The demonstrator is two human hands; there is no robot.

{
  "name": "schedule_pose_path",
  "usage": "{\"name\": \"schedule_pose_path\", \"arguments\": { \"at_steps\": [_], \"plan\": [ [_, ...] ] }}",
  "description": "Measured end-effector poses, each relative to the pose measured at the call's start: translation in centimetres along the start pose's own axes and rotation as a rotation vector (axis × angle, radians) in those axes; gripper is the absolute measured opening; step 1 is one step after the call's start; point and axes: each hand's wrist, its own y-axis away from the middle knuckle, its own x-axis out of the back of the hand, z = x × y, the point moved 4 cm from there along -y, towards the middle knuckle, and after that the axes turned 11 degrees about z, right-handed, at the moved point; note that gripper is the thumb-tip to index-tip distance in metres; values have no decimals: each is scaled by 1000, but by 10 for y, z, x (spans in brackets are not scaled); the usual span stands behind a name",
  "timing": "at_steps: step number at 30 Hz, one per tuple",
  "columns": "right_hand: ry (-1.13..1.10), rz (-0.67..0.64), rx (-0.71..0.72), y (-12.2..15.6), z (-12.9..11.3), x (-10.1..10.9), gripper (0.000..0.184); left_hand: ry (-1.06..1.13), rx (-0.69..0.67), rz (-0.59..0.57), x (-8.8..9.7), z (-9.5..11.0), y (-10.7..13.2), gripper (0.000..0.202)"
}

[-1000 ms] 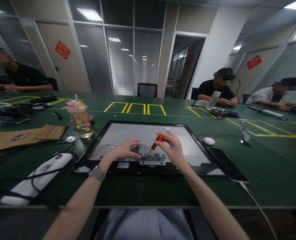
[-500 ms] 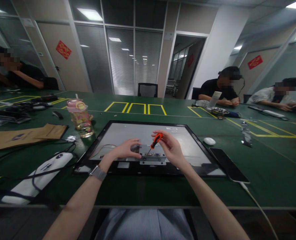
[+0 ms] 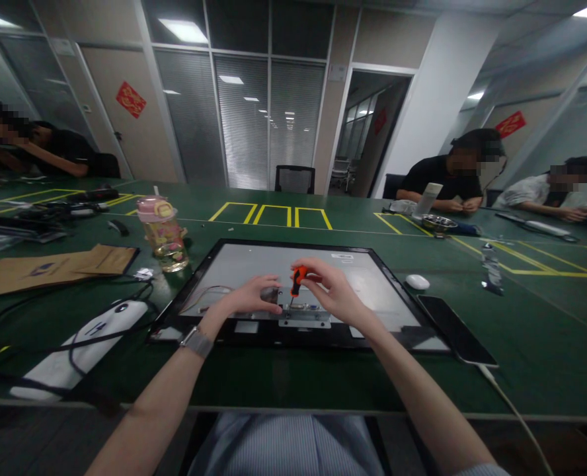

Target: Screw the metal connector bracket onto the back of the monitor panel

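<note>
A flat display panel (image 3: pixel 373 284) with a black frame lies on the table before me. Near its front edge is a metal bracket (image 3: pixel 318 317) carrying a row of connectors. My right hand (image 3: pixel 330 284) pinches the handle of an orange and black screwdriver (image 3: pixel 298 280), which stands nearly upright with its tip down at the bracket's left part. My left hand (image 3: pixel 251 295) rests over the panel at the bracket's left end, thumb and fingers apart in a curve. Its thumb is close to the bracket; whether it presses on it I cannot tell.
Left of the panel stand a pink-lidded bottle (image 3: pixel 163 235), a brown paper bag (image 3: pixel 60 270) and a white device (image 3: pixel 82 350) with black cables. To the right lie a white case (image 3: pixel 417 282) and a phone (image 3: pixel 455 328) on a charging cable. Other people sit across the table.
My right hand has shifted slightly left, and the screwdriver has swung from a slant to nearly upright. The left hand stays about where it was.
</note>
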Motion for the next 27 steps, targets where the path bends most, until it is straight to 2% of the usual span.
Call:
{"name": "schedule_pose_path", "arguments": {
  "at_steps": [2, 5, 9, 13, 15, 18, 20, 22, 25, 27],
  "plan": [
    [82, 18, 53, -4, -1, -2, 28, -3, -5, 4, 0, 0, 0, 74],
    [242, 115, 87, -8, 6, 0, 27, -8, 20, -2, 1, 2, 1, 74],
    [398, 157, 76, -9, 19, 6, 36, -22, 44, -22, 5, 7, 3, 75],
    [154, 101, 4, -7, 21, 7, 38, -23, 46, -29, 6, 9, 3, 76],
    [49, 127, -15, -5, 19, 5, 34, -17, 48, -27, 5, 9, 3, 76],
    [123, 276, 43, -1, 11, 7, 23, -10, 49, -11, 3, 7, 2, 75],
    [167, 316, 88, 2, 8, 7, 22, -11, 44, 0, 2, 5, 1, 75],
    [113, 265, 77, 4, 8, 4, 29, -17, 41, -1, 2, 4, 1, 75],
    [-113, 136, -36, 6, 17, -1, 39, -24, 50, -12, 2, 3, 1, 75],
    [-180, 129, -93, 7, 23, -2, 38, -23, 53, -18, 3, 4, 1, 75]
  ]
}}
